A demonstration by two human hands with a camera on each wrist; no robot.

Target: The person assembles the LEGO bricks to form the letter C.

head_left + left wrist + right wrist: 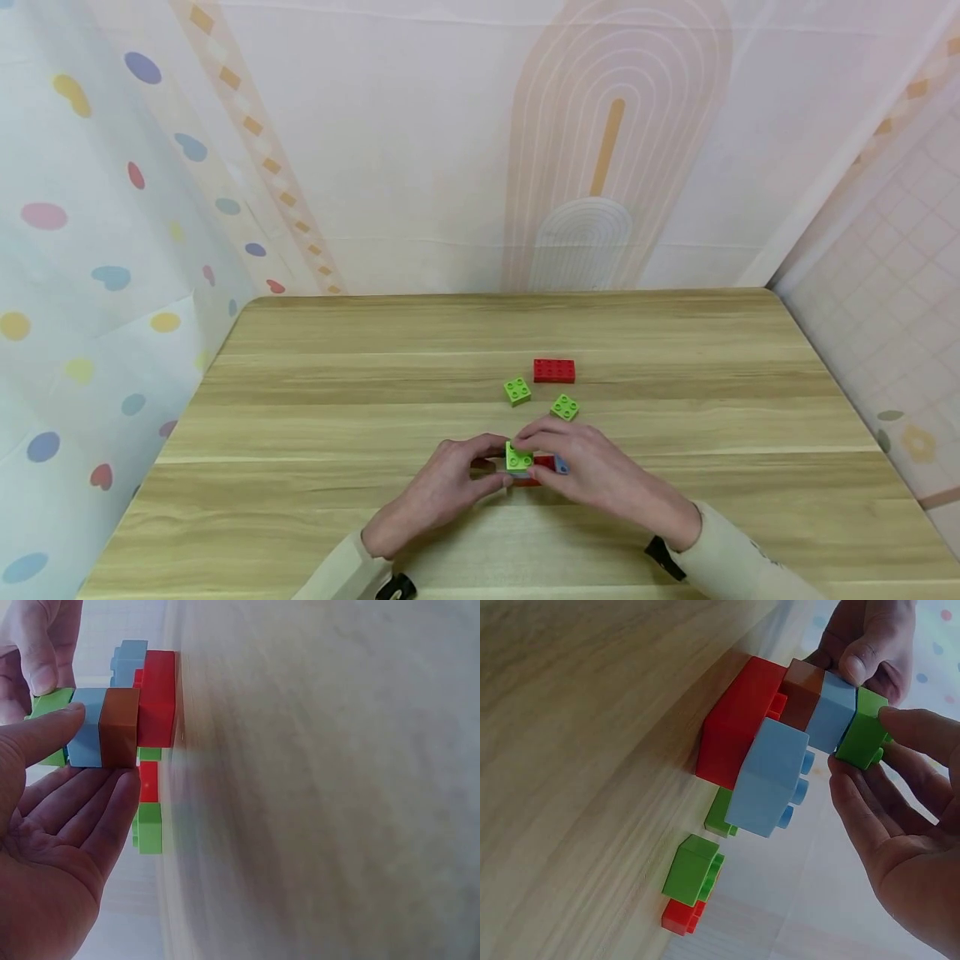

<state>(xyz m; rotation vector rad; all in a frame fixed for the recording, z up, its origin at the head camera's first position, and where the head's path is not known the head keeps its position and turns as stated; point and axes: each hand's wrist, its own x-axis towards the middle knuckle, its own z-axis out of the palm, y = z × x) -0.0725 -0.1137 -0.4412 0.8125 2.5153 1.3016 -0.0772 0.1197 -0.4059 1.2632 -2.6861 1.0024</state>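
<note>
A small stack of toy building bricks stands on the table before me. At its base lies a red brick (739,724). A brown brick (802,694) sits on the base's left end, a light blue brick (832,712) on the brown one. On the base's right part is another light blue brick (769,776). Topping the left column is a green brick (519,458), pinched between thumb and fingers of my right hand (596,468). My left hand (448,477) holds the column's light blue brick between thumb and fingers. Whether the green brick is fully seated, I cannot tell.
Behind the stack lie a red brick (554,372), a green brick (517,392) and a second green brick (565,407), all loose on the wooden table (360,375). Patterned cloth (420,150) hangs behind the table and along both sides.
</note>
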